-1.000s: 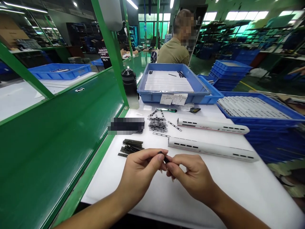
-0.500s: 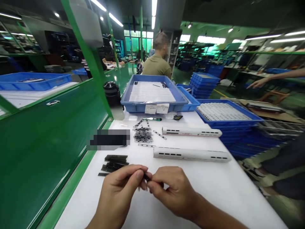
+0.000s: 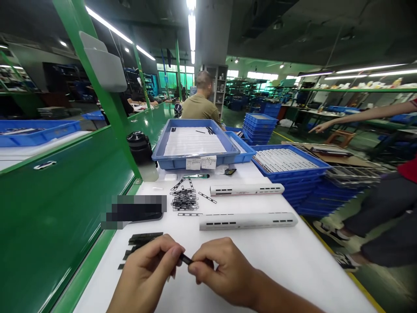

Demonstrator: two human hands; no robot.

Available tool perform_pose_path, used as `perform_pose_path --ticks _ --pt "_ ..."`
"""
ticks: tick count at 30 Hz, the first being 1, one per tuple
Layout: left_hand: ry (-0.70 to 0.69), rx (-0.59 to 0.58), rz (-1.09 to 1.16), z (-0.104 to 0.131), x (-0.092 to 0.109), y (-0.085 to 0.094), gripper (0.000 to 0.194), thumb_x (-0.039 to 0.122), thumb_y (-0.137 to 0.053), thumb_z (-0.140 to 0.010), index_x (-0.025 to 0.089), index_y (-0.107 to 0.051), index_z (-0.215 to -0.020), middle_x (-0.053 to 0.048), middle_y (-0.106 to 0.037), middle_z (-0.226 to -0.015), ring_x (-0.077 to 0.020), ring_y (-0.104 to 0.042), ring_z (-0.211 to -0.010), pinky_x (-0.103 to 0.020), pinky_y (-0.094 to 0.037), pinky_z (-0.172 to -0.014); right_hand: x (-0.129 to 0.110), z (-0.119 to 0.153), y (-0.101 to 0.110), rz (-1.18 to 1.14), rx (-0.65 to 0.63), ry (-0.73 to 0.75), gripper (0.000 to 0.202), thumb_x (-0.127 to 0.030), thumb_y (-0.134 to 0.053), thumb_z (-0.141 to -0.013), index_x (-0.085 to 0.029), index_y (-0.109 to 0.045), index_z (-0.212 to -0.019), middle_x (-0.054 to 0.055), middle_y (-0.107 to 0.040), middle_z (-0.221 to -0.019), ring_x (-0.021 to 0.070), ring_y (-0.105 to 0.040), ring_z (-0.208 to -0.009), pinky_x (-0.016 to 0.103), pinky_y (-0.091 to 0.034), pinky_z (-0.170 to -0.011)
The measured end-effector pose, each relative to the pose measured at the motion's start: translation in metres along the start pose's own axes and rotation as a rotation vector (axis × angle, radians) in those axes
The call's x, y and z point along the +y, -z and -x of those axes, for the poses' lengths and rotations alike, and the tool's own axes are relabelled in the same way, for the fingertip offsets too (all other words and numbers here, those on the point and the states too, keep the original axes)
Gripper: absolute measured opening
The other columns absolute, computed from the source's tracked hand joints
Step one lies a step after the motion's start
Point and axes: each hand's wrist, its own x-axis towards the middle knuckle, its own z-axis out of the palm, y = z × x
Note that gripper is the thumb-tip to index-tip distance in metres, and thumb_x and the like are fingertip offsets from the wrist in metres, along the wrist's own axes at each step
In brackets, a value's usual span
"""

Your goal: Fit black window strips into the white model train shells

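Observation:
Between my two hands is a small black strip [image 3: 186,259], its middle showing and both ends covered by fingers. My left hand [image 3: 153,267] pinches one end between thumb and fingertips. The other end is gripped by my right hand [image 3: 224,269], thumb against curled fingers. Partly behind my left hand lie several flat dark strips [image 3: 143,239]. Farther up the white table sits a pile of thin black slotted frames [image 3: 184,200]. Two long white train-shaped shells with dark window slots lie to the right, a nearer shell [image 3: 247,221] and a farther shell [image 3: 246,189].
A blue tray [image 3: 195,163] with white pieces stands at the table's far end, beside a black-lidded bottle [image 3: 140,150]. Stacked blue trays [image 3: 289,174] flank the right edge. A green partition [image 3: 48,226] borders the left. A person's arm [image 3: 365,117] reaches in at right.
The camera view has shifted, so the table's contents appear lower and farther left. My hands have moved slightly apart, and more of the black strip shows between them.

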Motion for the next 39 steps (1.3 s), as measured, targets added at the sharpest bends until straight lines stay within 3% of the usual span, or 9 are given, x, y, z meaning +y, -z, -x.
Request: perform_pose_path --ticks 3,9,12,16,25,31,39 --pt "0.003 0.032 0.004 0.001 -0.004 0.003 0.037 0.045 -0.058 -0.092 0.020 -0.062 -0.064 0.000 -0.057 -0.061 -0.0127 -0.056 -0.056 -0.021 -0.047 -0.053 0.001 0.000 0.001 0.027 -0.053 -0.033 0.015 -0.025 -0.064 -0.089 -0.017 -0.067 -0.076 -0.003 -0.059 -0.063 0.0073 -0.050 -0.056 0.019 -0.036 -0.056" --pt "0.049 0.083 0.047 0.001 -0.012 0.003 0.036 0.049 -0.058 -0.091 0.020 -0.065 -0.071 0.000 -0.057 -0.062 -0.0139 -0.056 -0.059 -0.022 -0.047 -0.056 -0.001 0.001 0.001 0.054 -0.042 -0.046 0.026 -0.025 -0.060 -0.090 -0.016 -0.060 -0.065 -0.002 -0.058 -0.058 0.0081 -0.049 -0.055 0.021 -0.035 -0.056" --pt "0.101 0.006 0.126 0.000 -0.013 -0.002 0.037 0.052 -0.056 -0.092 0.019 -0.067 -0.077 0.001 -0.058 -0.059 -0.0143 -0.057 -0.058 -0.023 -0.048 -0.058 -0.002 0.001 0.001 0.048 -0.027 -0.044 0.028 -0.023 -0.058 -0.090 -0.016 -0.057 -0.063 -0.002 -0.056 -0.057 0.0080 -0.048 -0.054 0.022 -0.035 -0.055" --pt "0.090 -0.122 0.093 0.001 -0.011 -0.005 0.042 0.051 -0.054 -0.093 0.018 -0.063 -0.068 0.000 -0.058 -0.062 -0.0126 -0.052 -0.057 -0.023 -0.042 -0.054 -0.002 0.001 0.001 0.035 -0.064 -0.058 0.033 -0.026 -0.058 -0.091 -0.016 -0.052 -0.060 -0.003 -0.052 -0.055 0.0074 -0.044 -0.053 0.022 -0.032 -0.054" --pt "0.105 0.010 0.065 0.003 -0.011 -0.003 0.044 0.049 -0.056 -0.093 0.018 -0.055 -0.062 0.002 -0.051 -0.060 -0.0106 -0.044 -0.056 -0.022 -0.035 -0.052 -0.008 -0.002 0.003 -0.041 -0.131 -0.170 0.027 -0.022 -0.056 -0.092 -0.016 -0.061 -0.066 -0.003 -0.060 -0.058 0.0073 -0.053 -0.055 0.018 -0.039 -0.057" --pt "0.144 -0.073 0.117 0.001 -0.007 -0.006 0.036 0.048 -0.059 -0.090 0.018 -0.061 -0.070 0.001 -0.058 -0.063 -0.0106 -0.046 -0.056 -0.022 -0.036 -0.052 -0.008 -0.002 0.003 -0.079 -0.135 -0.231 0.030 -0.025 -0.053 -0.094 -0.017 -0.060 -0.065 -0.003 -0.058 -0.055 0.0075 -0.050 -0.051 0.018 -0.038 -0.052" --pt "0.166 -0.095 0.151 0.002 -0.008 -0.004 0.042 0.047 -0.059 -0.090 0.018 -0.052 -0.060 0.000 -0.056 -0.060 -0.0111 -0.046 -0.056 -0.024 -0.036 -0.054 -0.007 0.000 0.000 -0.093 -0.174 -0.270 0.032 -0.028 -0.052 -0.095 -0.017 -0.060 -0.067 -0.002 -0.061 -0.055 0.0100 -0.053 -0.054 0.022 -0.043 -0.058"
